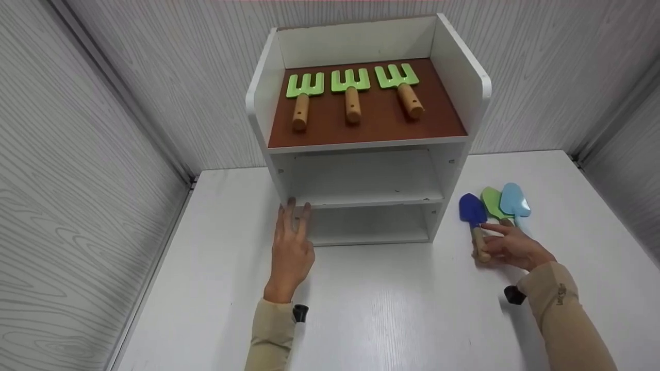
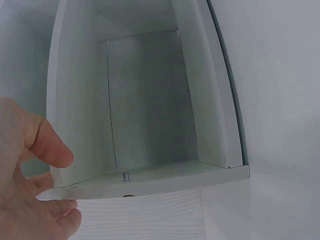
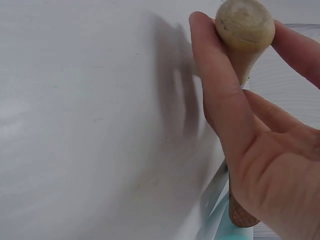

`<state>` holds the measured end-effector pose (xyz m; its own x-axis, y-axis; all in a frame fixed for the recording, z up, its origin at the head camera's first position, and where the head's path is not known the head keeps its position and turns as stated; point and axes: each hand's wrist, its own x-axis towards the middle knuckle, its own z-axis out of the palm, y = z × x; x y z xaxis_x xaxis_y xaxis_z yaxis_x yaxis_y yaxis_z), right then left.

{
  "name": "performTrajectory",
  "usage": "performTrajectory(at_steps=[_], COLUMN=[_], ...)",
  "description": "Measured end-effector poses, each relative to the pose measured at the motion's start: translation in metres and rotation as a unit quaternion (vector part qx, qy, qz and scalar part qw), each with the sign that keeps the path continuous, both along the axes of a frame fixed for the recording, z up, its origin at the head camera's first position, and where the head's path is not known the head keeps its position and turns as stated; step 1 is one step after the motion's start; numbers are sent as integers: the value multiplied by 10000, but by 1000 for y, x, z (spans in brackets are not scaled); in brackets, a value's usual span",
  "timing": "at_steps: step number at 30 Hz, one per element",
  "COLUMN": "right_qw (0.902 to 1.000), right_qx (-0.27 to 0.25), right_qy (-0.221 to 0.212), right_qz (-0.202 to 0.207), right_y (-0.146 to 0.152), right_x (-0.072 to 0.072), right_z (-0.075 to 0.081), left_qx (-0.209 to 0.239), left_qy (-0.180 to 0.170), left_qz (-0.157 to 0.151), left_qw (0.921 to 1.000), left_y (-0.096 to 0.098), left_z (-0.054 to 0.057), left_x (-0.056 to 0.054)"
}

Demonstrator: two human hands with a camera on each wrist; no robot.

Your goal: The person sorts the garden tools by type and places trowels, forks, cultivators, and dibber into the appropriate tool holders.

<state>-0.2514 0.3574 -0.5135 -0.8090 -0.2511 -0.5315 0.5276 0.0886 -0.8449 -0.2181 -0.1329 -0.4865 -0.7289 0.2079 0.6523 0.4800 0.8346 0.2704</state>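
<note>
In the head view, my right hand [image 1: 513, 247] pinches the wooden handle [image 3: 245, 30] of a small blue hand trowel [image 1: 472, 208] at the right of the shelf unit. A green trowel [image 1: 492, 201] and a light blue trowel [image 1: 513, 200] lie just beyond that hand, partly overlapping. On the other side, my left hand [image 1: 293, 252] touches the left front edge of the white shelf unit [image 2: 150, 182], fingers fairly straight and spread around the side panel. Three green hand forks with wooden handles, the middle one [image 1: 351, 95] among them, lie in a row on the brown top.
Beneath the top, the unit has a middle compartment [image 1: 366, 178] and a lower compartment [image 1: 368, 225]. It stands on a white table [image 1: 371, 304] against grey wood-patterned walls [image 1: 103, 154]. Raised side panels [image 1: 464, 62] flank the top.
</note>
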Motion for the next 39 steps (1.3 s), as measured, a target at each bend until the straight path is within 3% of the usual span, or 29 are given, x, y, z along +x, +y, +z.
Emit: performTrajectory(at_steps=[8, 18, 34, 39], right_qw=[9981, 9954, 9863, 9828], right_qx=[-141, 498, 519, 505], right_qy=[596, 821, 1564, 1778], right_qz=[88, 20, -93, -39], right_y=[-3, -9, -16, -19], right_x=[2, 24, 62, 72], right_z=[-2, -4, 22, 28], left_qx=[-14, -6, -68, -37], left_qy=[172, 10, -474, -471], left_qz=[0, -8, 60, 81], left_qw=[9999, 10000, 9988, 9989], left_y=[-2, -1, 3, 2], left_z=[7, 8, 7, 7], left_x=[-4, -3, 1, 5])
